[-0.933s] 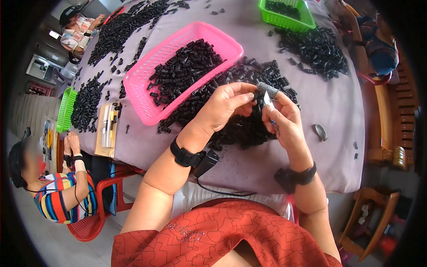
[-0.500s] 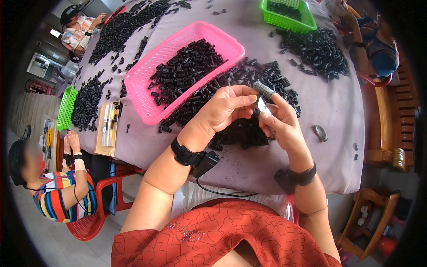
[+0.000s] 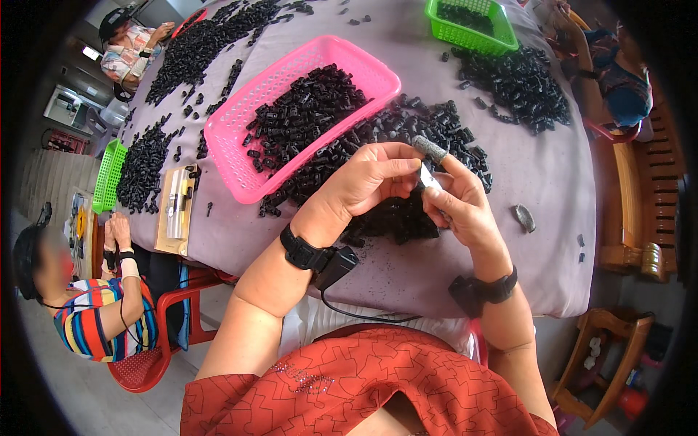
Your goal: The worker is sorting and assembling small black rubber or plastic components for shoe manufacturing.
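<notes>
Black pieces fill one pink basket on the bench. Below right of the basket, the right hand's grip clamps one knife; the left hand's grip pinches closed beside it, on what I cannot tell. Two green baskets flank the pink one.

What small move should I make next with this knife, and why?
Perhaps a short, careful stroke with the knife: your right hand holds it close to the pinched fingertips of your left hand, and a grey cover wraps your right index finger. What the left grip pinches is mostly hidden.
</notes>
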The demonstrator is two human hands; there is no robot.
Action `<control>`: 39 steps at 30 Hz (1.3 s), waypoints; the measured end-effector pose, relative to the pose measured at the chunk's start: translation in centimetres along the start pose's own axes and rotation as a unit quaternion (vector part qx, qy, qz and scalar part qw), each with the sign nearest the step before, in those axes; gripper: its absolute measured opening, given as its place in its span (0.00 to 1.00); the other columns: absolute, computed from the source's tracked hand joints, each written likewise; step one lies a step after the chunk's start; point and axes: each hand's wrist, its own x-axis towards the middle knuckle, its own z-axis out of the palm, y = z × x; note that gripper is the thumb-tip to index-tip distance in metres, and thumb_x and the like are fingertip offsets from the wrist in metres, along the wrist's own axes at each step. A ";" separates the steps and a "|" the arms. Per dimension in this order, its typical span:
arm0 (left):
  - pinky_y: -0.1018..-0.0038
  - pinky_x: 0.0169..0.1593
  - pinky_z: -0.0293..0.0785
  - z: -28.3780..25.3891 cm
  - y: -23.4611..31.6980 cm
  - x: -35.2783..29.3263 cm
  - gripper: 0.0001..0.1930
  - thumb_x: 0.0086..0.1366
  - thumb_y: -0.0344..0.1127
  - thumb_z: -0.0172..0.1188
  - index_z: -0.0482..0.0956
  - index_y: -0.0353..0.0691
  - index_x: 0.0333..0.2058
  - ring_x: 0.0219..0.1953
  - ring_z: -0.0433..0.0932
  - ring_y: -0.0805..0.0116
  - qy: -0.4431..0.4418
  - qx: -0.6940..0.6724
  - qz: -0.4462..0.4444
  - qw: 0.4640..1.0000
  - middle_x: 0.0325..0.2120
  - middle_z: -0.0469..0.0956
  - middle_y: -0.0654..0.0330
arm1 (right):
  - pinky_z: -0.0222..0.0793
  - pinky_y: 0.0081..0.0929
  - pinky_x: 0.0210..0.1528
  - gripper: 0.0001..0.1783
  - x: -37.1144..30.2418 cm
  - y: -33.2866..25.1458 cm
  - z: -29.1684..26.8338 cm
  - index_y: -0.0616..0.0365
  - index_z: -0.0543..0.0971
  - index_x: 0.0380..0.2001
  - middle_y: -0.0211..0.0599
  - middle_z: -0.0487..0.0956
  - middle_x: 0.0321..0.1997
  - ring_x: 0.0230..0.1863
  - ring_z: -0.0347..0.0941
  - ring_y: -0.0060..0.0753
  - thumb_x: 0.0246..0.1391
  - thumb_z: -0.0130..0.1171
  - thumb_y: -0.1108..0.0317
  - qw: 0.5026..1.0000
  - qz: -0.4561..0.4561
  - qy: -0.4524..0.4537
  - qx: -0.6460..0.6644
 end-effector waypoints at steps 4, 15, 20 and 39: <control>0.79 0.33 0.75 0.0 0.1 -0.1 0.08 0.65 0.31 0.57 0.77 0.38 0.41 0.27 0.77 0.76 -0.004 -0.006 -0.003 1.000 0.29 0.79 0.65 | 0.54 0.11 0.17 0.37 0.0 -0.1 0.1 0.60 0.59 0.65 0.28 0.72 0.25 0.19 0.62 0.14 0.54 0.62 0.66 1.000 -0.001 -0.001 0.000; 0.79 0.34 0.75 -0.3 0.0 0.1 0.07 0.65 0.32 0.57 0.77 0.38 0.40 0.28 0.77 0.77 0.000 -0.006 -0.004 1.000 0.29 0.79 0.65 | 0.54 0.11 0.17 0.36 -0.1 -0.1 0.6 0.60 0.60 0.65 0.28 0.72 0.24 0.19 0.62 0.14 0.55 0.61 0.66 0.998 -0.020 0.030 -0.050; 0.79 0.34 0.75 -0.4 -0.1 0.2 0.07 0.65 0.32 0.57 0.77 0.38 0.40 0.27 0.76 0.77 0.003 -0.001 -0.003 1.000 0.30 0.79 0.64 | 0.54 0.11 0.18 0.35 0.0 -0.2 0.2 0.60 0.60 0.64 0.27 0.71 0.23 0.19 0.62 0.13 0.56 0.60 0.66 0.999 -0.013 0.022 -0.031; 0.81 0.34 0.75 -0.3 -0.2 0.2 0.09 0.64 0.33 0.58 0.77 0.38 0.42 0.27 0.75 0.78 0.005 0.007 -0.023 1.000 0.31 0.78 0.64 | 0.55 0.10 0.19 0.25 0.0 -0.4 -0.1 0.59 0.67 0.60 0.25 0.72 0.26 0.20 0.61 0.10 0.59 0.55 0.71 0.999 -0.014 0.020 -0.022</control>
